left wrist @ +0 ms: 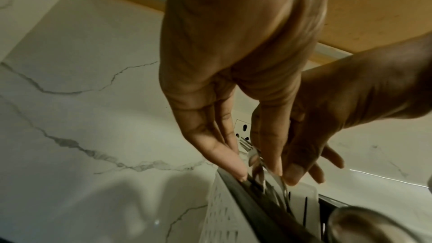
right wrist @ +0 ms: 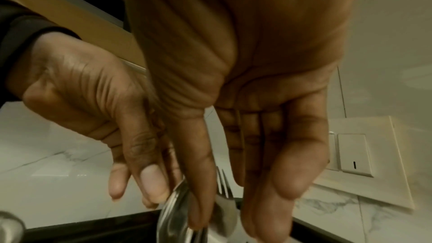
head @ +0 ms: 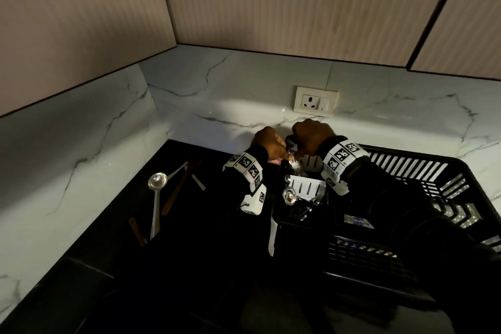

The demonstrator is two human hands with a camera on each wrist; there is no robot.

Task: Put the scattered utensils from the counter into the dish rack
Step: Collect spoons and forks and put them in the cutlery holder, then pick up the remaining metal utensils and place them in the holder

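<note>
As both hands (head: 294, 144) pinch steel cutlery (right wrist: 184, 208) over the slotted black rack (head: 406, 171) | fork tines visible only from wrist views | ladle (head: 156, 192) on glossy desk (head: 189, 225)

Dim head view, lit patch on backsplash (head: 244, 106), counter (head: 189, 225) nearly black, wrist views blurred

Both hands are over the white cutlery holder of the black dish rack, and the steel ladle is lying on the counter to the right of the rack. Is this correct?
Not quite: the ladle lies on the counter to the left of the dish rack, as the head view shows. The rest holds: both hands, left and right, are over the white cutlery holder.
</note>
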